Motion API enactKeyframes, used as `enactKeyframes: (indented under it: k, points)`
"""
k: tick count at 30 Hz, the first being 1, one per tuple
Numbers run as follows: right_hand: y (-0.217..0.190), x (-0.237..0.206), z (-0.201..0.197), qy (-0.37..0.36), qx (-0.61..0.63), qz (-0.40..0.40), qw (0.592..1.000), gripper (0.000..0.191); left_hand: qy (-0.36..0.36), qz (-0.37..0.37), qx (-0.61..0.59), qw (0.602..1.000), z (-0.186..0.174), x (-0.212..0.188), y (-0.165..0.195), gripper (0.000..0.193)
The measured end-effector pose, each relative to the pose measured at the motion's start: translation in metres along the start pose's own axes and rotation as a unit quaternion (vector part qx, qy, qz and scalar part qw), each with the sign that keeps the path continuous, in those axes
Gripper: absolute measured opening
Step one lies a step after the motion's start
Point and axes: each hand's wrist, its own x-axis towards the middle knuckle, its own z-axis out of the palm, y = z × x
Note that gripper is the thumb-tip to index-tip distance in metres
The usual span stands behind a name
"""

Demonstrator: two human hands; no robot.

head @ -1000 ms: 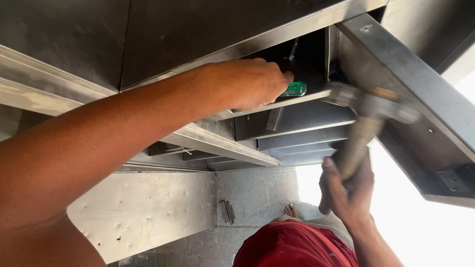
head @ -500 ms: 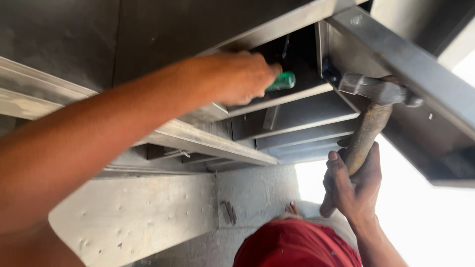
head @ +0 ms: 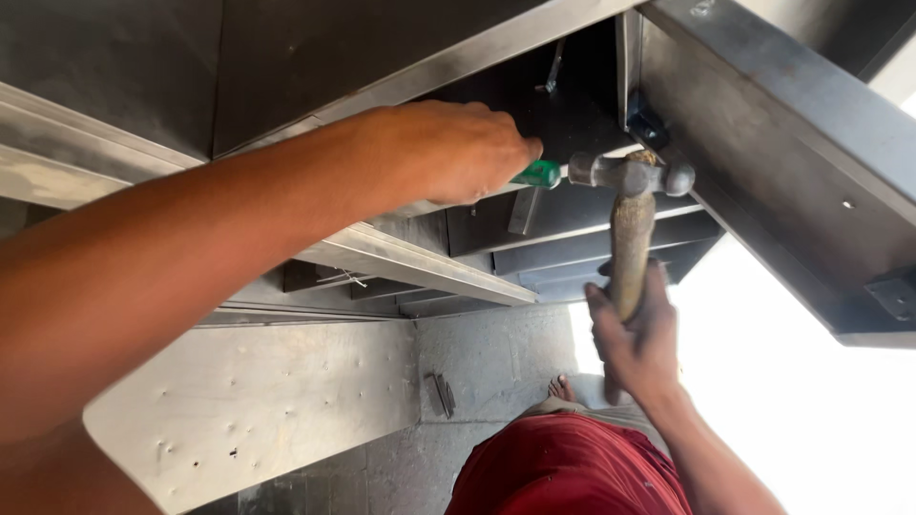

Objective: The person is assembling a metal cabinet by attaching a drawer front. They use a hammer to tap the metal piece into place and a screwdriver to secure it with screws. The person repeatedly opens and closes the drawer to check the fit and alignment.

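While left hand (head: 458,153) grips green handle (head: 539,174) (chisel?) — right hand (head: 634,334) holds hammer (head: 630,205).

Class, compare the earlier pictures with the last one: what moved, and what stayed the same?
The hammer, in the right hand, swung left until its head reached the green handle. The left hand kept gripping that handle against the metal frame; nothing was released.
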Motion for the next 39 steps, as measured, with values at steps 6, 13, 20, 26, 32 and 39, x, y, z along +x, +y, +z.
enactKeyframes:
  k: [6, 13, 20, 26, 32, 39]
  points:
    - [0.012, -0.01, -0.006, 0.133, 0.161, -0.218, 0.953, 0.014, -0.013, -0.018, -0.006, 1.0, 0.0, 0.001, 0.0, 0.037]
    - [0.032, 0.019, 0.023, 0.006, 0.017, -0.111, 0.994, 0.026, -0.04, -0.061, -0.014, 0.997, 0.001, -0.001, -0.003, 0.039]
    - [0.042, 0.011, 0.001, 0.094, 0.106, -0.211, 0.967, 0.03, 0.105, -0.012, -0.042, 0.993, 0.02, 0.005, -0.024, 0.052]
    - [0.049, 0.015, 0.014, 0.028, 0.019, -0.13, 0.991, 0.033, 0.144, -0.086, -0.022, 0.986, 0.048, 0.037, -0.034, 0.042]
    - [0.051, 0.017, 0.014, -0.01, -0.031, -0.067, 0.997, 0.035, 0.205, -0.024, -0.058, 0.977, 0.053, 0.045, -0.034, 0.038]
    - [0.056, 0.019, 0.005, -0.009, -0.03, -0.05, 0.998, 0.035, 0.255, -0.015, -0.089, 0.963, 0.052, 0.018, -0.035, 0.035]
